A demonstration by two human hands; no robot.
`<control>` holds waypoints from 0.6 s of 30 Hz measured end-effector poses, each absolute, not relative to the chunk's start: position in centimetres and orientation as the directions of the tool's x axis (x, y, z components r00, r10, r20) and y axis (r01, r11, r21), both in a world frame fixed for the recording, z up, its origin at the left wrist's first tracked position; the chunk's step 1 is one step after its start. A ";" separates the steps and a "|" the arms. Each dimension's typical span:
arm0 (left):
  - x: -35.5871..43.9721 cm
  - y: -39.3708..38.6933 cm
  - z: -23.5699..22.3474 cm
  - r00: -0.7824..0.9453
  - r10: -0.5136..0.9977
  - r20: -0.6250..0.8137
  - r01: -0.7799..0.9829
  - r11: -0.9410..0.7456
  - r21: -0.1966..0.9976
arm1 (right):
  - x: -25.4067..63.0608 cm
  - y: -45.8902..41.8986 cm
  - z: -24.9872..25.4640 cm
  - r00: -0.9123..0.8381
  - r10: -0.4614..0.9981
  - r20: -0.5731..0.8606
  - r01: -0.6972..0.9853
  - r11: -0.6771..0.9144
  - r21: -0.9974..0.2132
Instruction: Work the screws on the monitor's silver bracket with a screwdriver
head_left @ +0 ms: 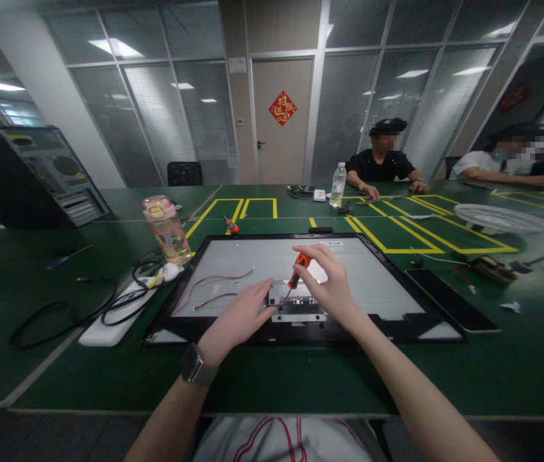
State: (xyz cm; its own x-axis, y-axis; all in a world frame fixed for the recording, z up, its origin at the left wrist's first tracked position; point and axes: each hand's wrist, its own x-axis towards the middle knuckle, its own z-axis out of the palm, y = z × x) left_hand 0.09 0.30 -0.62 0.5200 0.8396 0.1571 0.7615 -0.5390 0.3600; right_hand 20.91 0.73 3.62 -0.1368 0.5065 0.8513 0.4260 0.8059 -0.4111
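Observation:
A display panel (373,282) with a grey back and black frame lies flat on the green table before me. At its near middle sits a metal bracket (298,317). My right hand (332,282) grips the orange and black handle of a screwdriver (296,273), its shaft slanting down to the bracket. My left hand (243,314) rests at the bracket's left end, fingers stretched out and thumb apart. Thin cables (214,298) lie on the panel left of the bracket.
Left are a white power strip (118,321), black cables, a pink-lidded bottle (169,231) and a computer case (36,173). A second screwdriver (232,225) lies behind the panel. Right are a dark flat slab (450,298) and a white round frame (500,218). Two people sit across.

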 end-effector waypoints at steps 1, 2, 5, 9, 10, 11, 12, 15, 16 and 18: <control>0.1 0.3 -0.7 0.519 0.839 0.164 0.760 -0.540 0.361 | 20.9 0.8 3.6 -0.136 0.508 0.851 0.433 0.803 -0.410; 0.1 0.4 -0.7 0.518 0.838 0.169 0.758 -0.542 0.362 | 20.9 0.8 3.6 -0.140 0.509 0.849 0.433 0.803 -0.410; 0.0 0.4 -1.2 0.519 0.836 0.176 0.756 -0.545 0.361 | 20.9 0.7 3.6 -0.161 0.514 0.842 0.424 0.807 -0.412; -0.3 0.2 -1.2 0.528 0.832 0.171 0.758 -0.552 0.347 | 20.9 0.6 3.5 -0.161 0.523 0.837 0.423 0.803 -0.420; -0.3 0.2 -0.7 0.530 0.831 0.171 0.762 -0.555 0.335 | 20.8 0.7 3.5 -0.158 0.525 0.836 0.424 0.801 -0.423; -0.2 0.1 0.1 0.533 0.829 0.171 0.769 -0.559 0.312 | 20.8 0.7 3.5 -0.154 0.527 0.836 0.425 0.799 -0.425; -0.1 0.0 1.2 0.527 0.830 0.185 0.780 -0.558 0.282 | 20.8 0.7 3.5 -0.149 0.527 0.837 0.426 0.798 -0.426; 1.1 -1.1 4.1 0.500 0.809 0.308 0.827 -0.552 0.108 | 20.7 0.8 3.6 -0.138 0.522 0.842 0.428 0.798 -0.424; 1.7 -2.1 4.2 0.542 0.765 0.349 0.808 -0.588 0.033 | 20.7 0.8 3.6 -0.136 0.519 0.844 0.428 0.799 -0.422; 2.6 -5.5 1.6 0.655 0.666 0.357 0.722 -0.691 -0.034 | 20.7 0.7 3.7 -0.135 0.513 0.848 0.429 0.802 -0.417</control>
